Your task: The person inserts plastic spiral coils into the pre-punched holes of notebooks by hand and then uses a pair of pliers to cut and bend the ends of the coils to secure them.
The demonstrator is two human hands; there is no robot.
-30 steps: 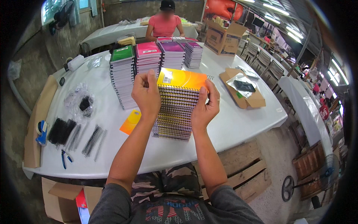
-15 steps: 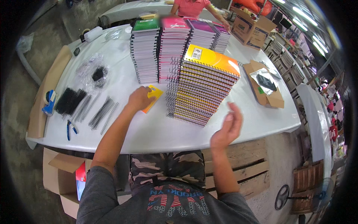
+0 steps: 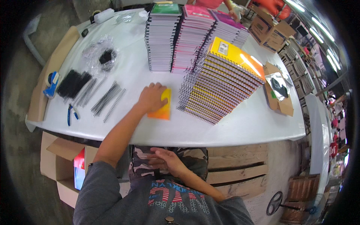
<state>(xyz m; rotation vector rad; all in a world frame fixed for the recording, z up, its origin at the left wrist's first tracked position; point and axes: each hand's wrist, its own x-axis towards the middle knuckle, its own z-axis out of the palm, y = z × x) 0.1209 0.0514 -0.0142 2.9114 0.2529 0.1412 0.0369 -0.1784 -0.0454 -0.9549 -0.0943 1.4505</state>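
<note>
Left hand (image 3: 151,98) lies flat, fingers spread, on a yellow-orange cover sheet (image 3: 162,107) near the front edge of the white bench (image 3: 243,127), just beside a leaning stack of yellow spiral notebooks (image 3: 219,88). Right hand (image 3: 167,159) rests open and empty against the person's waist, below the bench.

Open cardboard box (image 3: 278,98) beside yellow stack (image 3: 221,84)

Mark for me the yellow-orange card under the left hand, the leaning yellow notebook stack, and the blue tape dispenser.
yellow-orange card (image 3: 162,110): head view, its bare lower half.
yellow notebook stack (image 3: 221,88): head view, its side of spiral edges.
blue tape dispenser (image 3: 50,84): head view, its body.
</note>
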